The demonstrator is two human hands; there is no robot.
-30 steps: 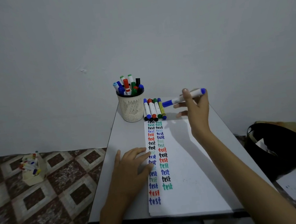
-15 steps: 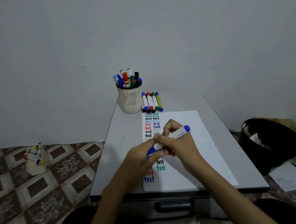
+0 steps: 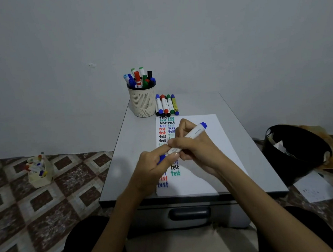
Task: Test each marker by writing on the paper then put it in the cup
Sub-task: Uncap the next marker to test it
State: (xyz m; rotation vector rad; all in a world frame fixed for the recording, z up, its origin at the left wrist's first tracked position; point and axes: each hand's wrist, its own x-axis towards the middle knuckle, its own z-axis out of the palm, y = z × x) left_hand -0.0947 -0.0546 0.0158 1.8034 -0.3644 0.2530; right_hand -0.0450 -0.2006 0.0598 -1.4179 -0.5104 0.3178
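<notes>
Both hands hold one blue marker [image 3: 193, 135] slanted above the white paper [image 3: 203, 175]. My right hand [image 3: 192, 145] grips its white barrel; my left hand [image 3: 155, 166] is closed around the blue cap [image 3: 161, 158] at its lower end. The paper carries two columns of the word "test" in several colours, partly hidden by my hands. A cream mesh cup [image 3: 143, 100] full of markers stands at the back of the table. Several loose markers [image 3: 166, 105] lie side by side just right of the cup.
The small grey table [image 3: 134, 141] has a drawer handle [image 3: 189, 213] facing me. On the patterned floor, a cream box of markers [image 3: 38, 170] sits at the left. A black bin [image 3: 295, 151] and loose sheets [image 3: 316, 189] lie at the right.
My right hand brought the blue marker from near the loose row down over the paper. My left hand lifted off the sheet and closed on the marker's cap end.
</notes>
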